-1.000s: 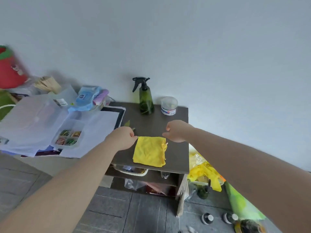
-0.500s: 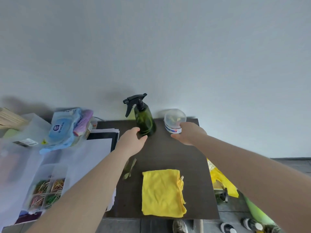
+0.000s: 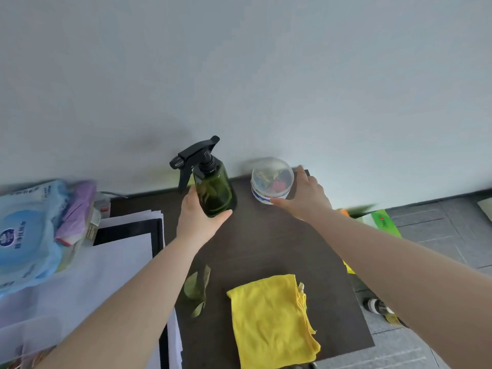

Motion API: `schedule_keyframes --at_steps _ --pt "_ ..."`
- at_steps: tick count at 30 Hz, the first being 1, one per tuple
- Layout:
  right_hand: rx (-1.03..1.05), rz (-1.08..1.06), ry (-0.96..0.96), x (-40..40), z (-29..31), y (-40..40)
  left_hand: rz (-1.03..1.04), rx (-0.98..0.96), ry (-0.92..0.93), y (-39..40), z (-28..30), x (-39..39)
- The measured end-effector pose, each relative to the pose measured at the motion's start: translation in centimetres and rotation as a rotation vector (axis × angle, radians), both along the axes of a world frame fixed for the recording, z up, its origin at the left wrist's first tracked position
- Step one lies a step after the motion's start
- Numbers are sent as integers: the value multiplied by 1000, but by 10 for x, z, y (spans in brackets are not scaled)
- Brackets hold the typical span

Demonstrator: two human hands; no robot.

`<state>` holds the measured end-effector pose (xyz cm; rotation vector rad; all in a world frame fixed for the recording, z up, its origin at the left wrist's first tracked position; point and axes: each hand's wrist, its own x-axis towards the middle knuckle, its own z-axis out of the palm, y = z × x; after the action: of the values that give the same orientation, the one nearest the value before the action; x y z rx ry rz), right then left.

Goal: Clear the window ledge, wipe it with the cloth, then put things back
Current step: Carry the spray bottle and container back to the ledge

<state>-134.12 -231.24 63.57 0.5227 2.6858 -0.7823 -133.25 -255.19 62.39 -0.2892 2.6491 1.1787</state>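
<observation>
- Dark brown tabletop (image 3: 266,243), frame centre, against pale wall.
- Yellow cloth (image 3: 271,318), folded, lower centre.
- Left hand (image 3: 198,218) grip wraps green spray bottle (image 3: 213,190).
- Right hand (image 3: 306,195) grip clasps clear lidded tub (image 3: 271,182).

One head-worn wide-angle view, looking forward and down

The camera is sitting above and behind both forearms, facing a pale wall (image 3: 266,75) that is filling the upper half of the picture. It is tilting down onto a dark tabletop (image 3: 266,243) close below, with the left hand (image 3: 198,219) and right hand (image 3: 306,198) reaching away from it. The wide lens is bending the edges. There is no second view sharing the scene.
</observation>
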Motion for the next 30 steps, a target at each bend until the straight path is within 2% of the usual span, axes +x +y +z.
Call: schedule_keyframes --at_steps 8,24,30 --pt "-100 -77 52 -11 -14 -16 21 90 103 0 -11 -18" --pt "-135 -141 134 -19 -25 -33 62 220 9 6 -2 -21" --pt "-135 -247 141 9 -1 -8 -99 241 -42 18 19 -14"
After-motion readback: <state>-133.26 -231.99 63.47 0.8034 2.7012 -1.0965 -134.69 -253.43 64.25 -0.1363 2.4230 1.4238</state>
